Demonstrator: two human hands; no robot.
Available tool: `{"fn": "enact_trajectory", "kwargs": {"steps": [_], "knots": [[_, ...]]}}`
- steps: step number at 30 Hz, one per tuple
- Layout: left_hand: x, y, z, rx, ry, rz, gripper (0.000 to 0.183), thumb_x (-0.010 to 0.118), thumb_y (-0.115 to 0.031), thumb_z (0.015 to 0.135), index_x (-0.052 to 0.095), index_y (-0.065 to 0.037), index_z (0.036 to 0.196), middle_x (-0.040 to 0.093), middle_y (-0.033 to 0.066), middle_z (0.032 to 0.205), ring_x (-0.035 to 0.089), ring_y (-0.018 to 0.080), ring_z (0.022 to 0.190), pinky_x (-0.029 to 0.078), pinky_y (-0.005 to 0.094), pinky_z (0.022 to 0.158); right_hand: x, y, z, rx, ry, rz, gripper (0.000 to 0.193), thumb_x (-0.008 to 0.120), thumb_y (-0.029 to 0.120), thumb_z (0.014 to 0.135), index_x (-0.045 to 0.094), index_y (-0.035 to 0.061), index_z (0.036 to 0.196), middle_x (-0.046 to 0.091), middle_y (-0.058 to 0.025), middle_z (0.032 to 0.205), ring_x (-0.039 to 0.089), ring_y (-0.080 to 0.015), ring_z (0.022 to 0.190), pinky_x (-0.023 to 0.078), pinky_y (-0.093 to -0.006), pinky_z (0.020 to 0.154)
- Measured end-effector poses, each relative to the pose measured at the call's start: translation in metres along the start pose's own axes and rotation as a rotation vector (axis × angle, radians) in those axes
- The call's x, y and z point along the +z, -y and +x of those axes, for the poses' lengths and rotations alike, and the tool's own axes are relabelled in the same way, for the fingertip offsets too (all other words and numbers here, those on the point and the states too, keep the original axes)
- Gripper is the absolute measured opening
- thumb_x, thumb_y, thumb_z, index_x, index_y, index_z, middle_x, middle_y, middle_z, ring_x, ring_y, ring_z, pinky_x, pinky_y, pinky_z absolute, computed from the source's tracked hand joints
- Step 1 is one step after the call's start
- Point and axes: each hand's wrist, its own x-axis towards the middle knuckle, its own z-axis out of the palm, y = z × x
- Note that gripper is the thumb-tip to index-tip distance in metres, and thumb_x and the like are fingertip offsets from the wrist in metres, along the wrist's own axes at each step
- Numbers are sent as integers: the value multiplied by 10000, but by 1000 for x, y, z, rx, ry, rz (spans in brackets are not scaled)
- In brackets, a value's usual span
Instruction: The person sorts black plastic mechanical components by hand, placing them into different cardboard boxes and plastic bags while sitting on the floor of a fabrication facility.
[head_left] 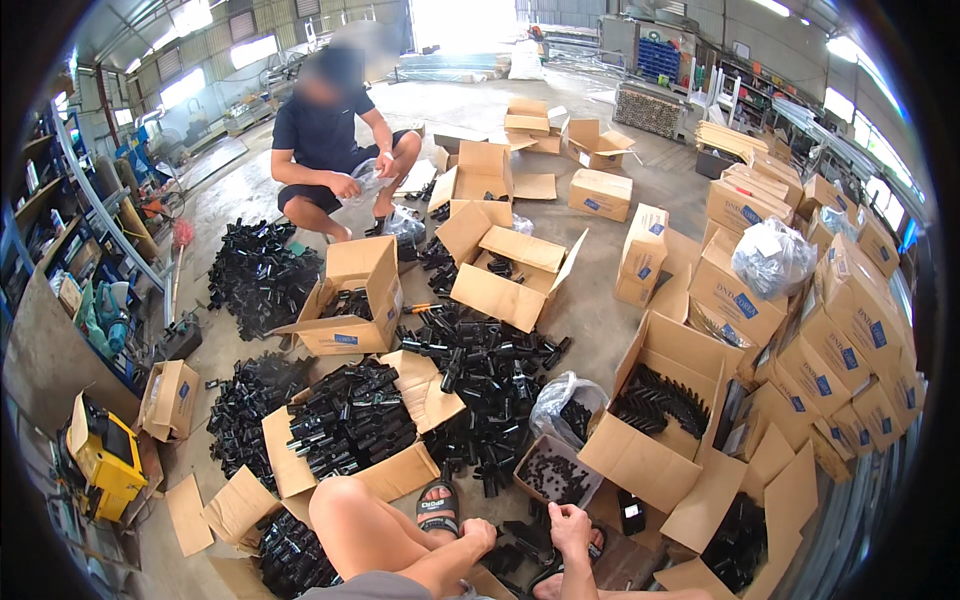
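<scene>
The right hand (570,528), fingertips pinched together, is just in front of the tub (592,481) of small black pieces (553,472); the left hand (480,537), loosely curled, is to the tub's front left. I cannot tell whether either holds anything.

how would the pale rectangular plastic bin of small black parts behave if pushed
The pale rectangular plastic bin probably keeps its shape, its walls standing straight. The small black parts inside look loose and might shift.
</scene>
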Motion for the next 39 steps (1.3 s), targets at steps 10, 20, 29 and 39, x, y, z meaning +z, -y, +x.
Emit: {"fn": "enact_trajectory", "kwargs": {"steps": [10, 20, 29, 39], "knots": [[-5, 75, 51, 405, 324, -334, 284, 652, -307, 937, 752, -46, 981, 755, 97, 959, 718, 247, 862, 570, 425, 784, 13, -10, 22, 379, 204, 911, 302, 607, 339, 999, 692, 53, 955, 577, -12, 631, 480, -118, 457, 422, -276, 444], [-228, 58, -143, 681, -100, -1727, 426, 570, -241, 1063, 488, -1, 1405, 662, 161, 1279, 671, 247, 1131, 536, 380, 992, -7, 32, 34, 392, 50, 1321, 249, 628, 345, 970, 665, 98, 964, 598, -18, 748, 591, -144, 615, 464, -296, 529], [-308, 41, -245, 793, -199, -1461, 433, 583, -209, 1058, 491, -43, 1446, 689, 127, 1209, 672, 204, 1128, 541, 331, 965, -61, 120, 26, 97, -8, 1291, 315, 567, 352, 1039, 656, 50, 1013, 583, 7, 710, 568, -98, 569, 466, -267, 495], [-318, 61, -225, 821, -387, -1046, 354, 522, -313, 1084, 670, 7, 1120, 698, 61, 996, 643, 159, 959, 526, 352, 848, -69, 218, 26, -460, -240, 450, 460, 618, 414, 1001, 678, -41, 1031, 730, -183, 849, 724, -283, 828, 537, -415, 767]]}}
